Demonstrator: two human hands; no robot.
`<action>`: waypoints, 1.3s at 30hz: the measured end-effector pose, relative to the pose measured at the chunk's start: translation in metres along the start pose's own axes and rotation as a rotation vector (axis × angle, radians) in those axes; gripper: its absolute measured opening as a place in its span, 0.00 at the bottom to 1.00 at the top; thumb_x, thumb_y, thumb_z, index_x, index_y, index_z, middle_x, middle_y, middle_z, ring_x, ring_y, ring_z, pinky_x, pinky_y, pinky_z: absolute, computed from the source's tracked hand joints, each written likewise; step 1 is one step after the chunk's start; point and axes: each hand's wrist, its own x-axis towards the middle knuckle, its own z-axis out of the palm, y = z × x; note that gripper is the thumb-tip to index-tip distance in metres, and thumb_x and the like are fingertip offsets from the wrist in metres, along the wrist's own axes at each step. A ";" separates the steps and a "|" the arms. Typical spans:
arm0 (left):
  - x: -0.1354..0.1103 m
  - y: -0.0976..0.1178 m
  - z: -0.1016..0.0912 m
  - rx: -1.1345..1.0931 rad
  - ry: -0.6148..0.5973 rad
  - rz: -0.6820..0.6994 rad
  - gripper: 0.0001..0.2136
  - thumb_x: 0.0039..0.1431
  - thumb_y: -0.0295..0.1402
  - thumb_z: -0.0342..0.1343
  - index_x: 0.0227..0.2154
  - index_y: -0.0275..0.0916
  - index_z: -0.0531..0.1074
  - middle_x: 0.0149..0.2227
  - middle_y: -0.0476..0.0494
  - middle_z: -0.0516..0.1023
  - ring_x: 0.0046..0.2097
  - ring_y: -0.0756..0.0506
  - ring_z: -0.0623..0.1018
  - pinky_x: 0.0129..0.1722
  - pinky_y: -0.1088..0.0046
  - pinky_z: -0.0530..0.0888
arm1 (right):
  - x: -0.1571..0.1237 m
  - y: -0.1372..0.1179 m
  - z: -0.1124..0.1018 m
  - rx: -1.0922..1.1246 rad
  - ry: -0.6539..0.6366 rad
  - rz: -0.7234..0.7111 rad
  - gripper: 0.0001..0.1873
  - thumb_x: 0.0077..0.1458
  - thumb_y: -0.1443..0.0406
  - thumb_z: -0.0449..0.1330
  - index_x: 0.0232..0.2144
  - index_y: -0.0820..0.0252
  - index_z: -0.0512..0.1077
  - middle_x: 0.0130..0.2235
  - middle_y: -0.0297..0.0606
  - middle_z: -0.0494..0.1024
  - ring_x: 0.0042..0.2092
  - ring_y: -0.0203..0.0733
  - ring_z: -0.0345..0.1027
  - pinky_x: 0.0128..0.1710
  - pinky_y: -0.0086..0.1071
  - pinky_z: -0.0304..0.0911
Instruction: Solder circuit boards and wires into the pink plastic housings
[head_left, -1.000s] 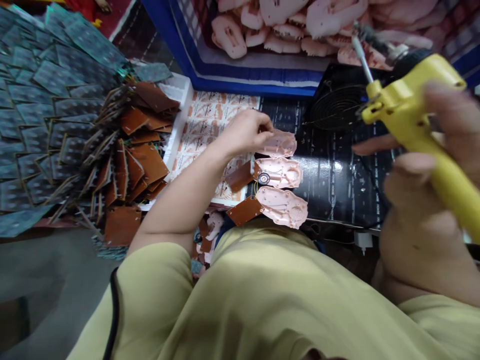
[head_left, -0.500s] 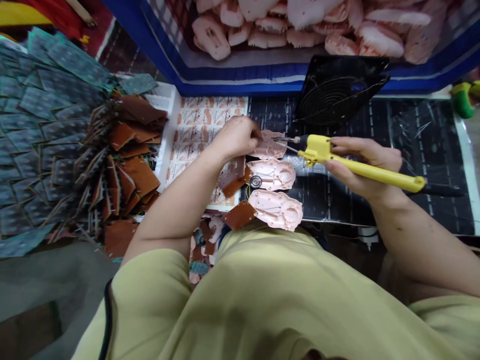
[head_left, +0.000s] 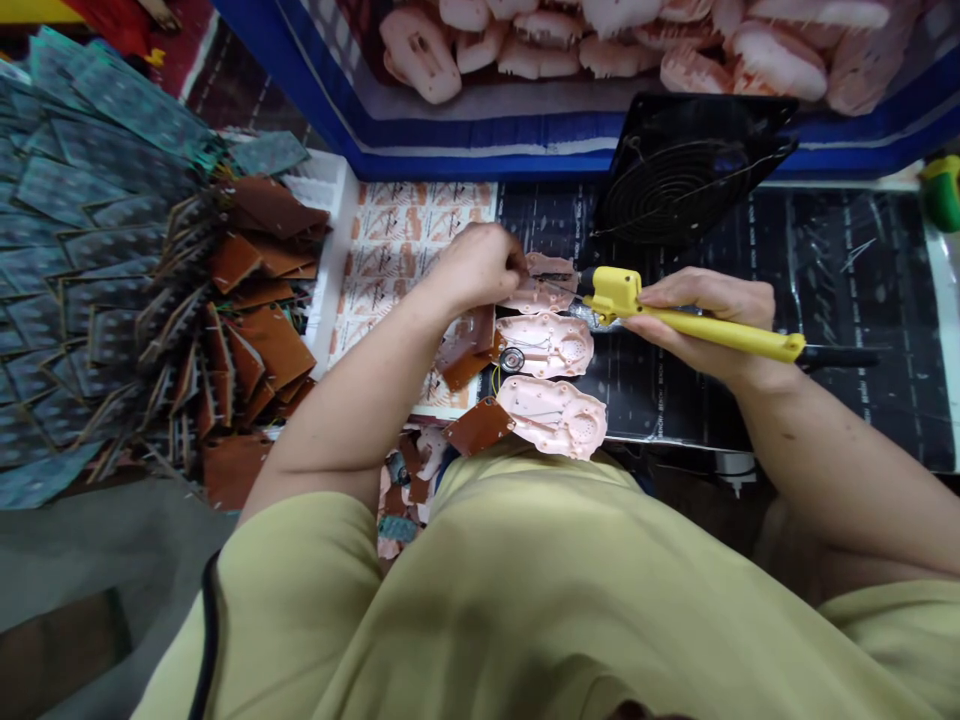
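Note:
Three pink plastic shells lie in a column on the black mat (head_left: 825, 290) in front of me. My left hand (head_left: 480, 265) is closed, pinching the top pink shell (head_left: 544, 288) at its left edge. My right hand (head_left: 709, 318) grips a yellow soldering iron (head_left: 697, 322), whose tip points left and meets that top shell. Below it, the middle shell (head_left: 551, 345) carries a small round speaker (head_left: 512, 360) and a brown circuit board (head_left: 466, 352). The lowest shell (head_left: 559, 415) has another brown board (head_left: 478, 426) beside it.
A black fan (head_left: 686, 170) stands behind the mat. A blue-rimmed bin (head_left: 480, 155) at the back holds many pink shells. Piles of brown boards (head_left: 255, 300) and green boards (head_left: 67, 230) fill the left. A white tray rim (head_left: 334, 235) borders a printed sheet (head_left: 397, 250).
My right hand swung the soldering iron down from the upper right to the top shell, then edged its tip slightly closer. My left hand stayed pinched on that shell.

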 end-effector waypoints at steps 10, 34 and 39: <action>0.001 0.001 0.001 0.024 -0.012 -0.009 0.15 0.56 0.26 0.59 0.44 0.34 0.85 0.44 0.37 0.85 0.51 0.35 0.82 0.54 0.63 0.76 | -0.004 -0.006 -0.021 -0.020 0.127 -0.086 0.12 0.52 0.60 0.74 0.39 0.47 0.79 0.36 0.32 0.85 0.32 0.43 0.80 0.28 0.38 0.76; 0.000 -0.001 0.001 0.026 -0.009 -0.007 0.15 0.55 0.28 0.59 0.43 0.33 0.85 0.43 0.35 0.85 0.49 0.35 0.82 0.54 0.63 0.76 | -0.001 -0.004 -0.002 0.004 0.028 -0.114 0.10 0.52 0.60 0.75 0.35 0.51 0.78 0.33 0.32 0.84 0.30 0.40 0.79 0.28 0.34 0.76; 0.001 -0.002 0.002 0.020 0.014 0.033 0.14 0.53 0.27 0.58 0.41 0.36 0.85 0.40 0.39 0.85 0.48 0.39 0.82 0.53 0.67 0.75 | -0.012 -0.006 -0.015 -0.078 0.172 -0.030 0.12 0.51 0.57 0.75 0.37 0.49 0.79 0.35 0.32 0.84 0.31 0.44 0.80 0.28 0.37 0.76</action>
